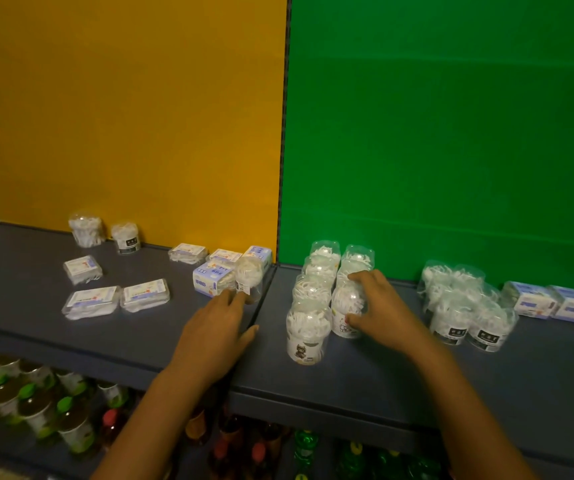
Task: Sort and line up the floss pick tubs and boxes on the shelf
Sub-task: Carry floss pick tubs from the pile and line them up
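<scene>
Single view only, head-worn, wide-angle. Looks forward and down from standing height onto grey shelf (pixel 347 379), close enough that both forearms enter from bottom edge. Faces yellow panel (pixel 122 109) and green panel (pixel 451 133) behind shelf. Lower shelf (pixel 11 445) visible beneath, bottom left. No second view to overlap.

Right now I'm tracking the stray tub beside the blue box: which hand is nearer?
Left. The left hand reaches the stray tub; the right hand holds another tub.
</scene>
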A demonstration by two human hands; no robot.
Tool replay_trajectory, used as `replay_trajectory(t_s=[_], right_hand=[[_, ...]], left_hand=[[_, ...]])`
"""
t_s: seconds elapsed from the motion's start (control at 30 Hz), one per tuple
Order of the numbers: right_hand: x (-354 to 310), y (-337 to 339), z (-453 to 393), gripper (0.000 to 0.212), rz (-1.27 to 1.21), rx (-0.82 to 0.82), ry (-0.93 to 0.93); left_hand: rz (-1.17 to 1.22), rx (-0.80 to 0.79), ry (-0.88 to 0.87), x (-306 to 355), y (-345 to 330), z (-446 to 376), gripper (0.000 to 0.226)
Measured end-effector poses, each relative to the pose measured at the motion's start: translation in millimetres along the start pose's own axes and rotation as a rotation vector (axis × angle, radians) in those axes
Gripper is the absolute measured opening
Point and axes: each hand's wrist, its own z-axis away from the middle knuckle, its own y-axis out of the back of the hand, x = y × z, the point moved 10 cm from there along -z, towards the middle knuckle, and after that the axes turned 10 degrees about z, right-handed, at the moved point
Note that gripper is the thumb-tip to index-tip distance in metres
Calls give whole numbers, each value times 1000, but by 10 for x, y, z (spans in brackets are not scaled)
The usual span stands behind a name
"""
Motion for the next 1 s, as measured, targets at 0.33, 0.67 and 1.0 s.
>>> replay_trajectory(t_s=[0.33, 0.67, 1.0], right_hand=[[-607, 315, -64, 59, 204, 211, 74], [-2031, -60, -378, 55, 296, 204, 157], [-3269, -769, -725, 55, 198, 148, 195]], left_hand=[[-6, 47, -31, -326, 297, -60, 47], [-52, 101, -20, -1385, 1122, -8, 43], [-52, 123, 60, -2607, 1688, 304, 44]])
